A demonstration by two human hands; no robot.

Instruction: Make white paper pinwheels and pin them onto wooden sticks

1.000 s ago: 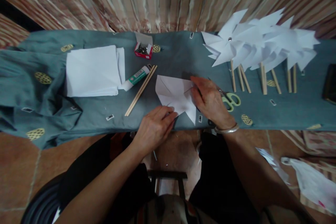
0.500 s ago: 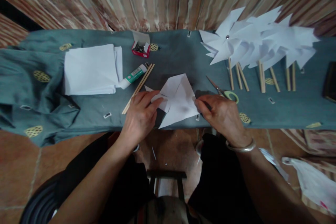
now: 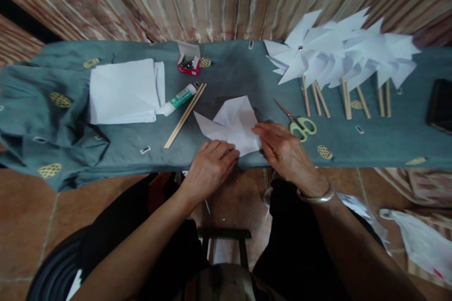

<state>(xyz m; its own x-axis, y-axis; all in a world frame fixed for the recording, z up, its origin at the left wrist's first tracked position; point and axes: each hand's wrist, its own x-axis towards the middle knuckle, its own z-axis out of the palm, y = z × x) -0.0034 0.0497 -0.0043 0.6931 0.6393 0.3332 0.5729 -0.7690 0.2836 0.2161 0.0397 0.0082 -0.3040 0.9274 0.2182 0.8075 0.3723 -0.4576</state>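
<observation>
A white paper sheet with cut, folded flaps lies on the grey-green cloth at the table's near edge. My left hand has its fingers curled, fingertips on the sheet's near edge. My right hand, a metal bangle at its wrist, has its fingers held together on the sheet's right corner. Green-handled scissors lie just beyond my right hand.
A stack of white paper, a glue tube, two wooden sticks and a red box of pins lie to the left. Several finished paper pinwheels on sticks lie at the back right. A dark object sits at the far right.
The sheet has been turned on the cloth. My left hand has moved from its left flap back to the near edge, and my right hand has stayed at the right corner.
</observation>
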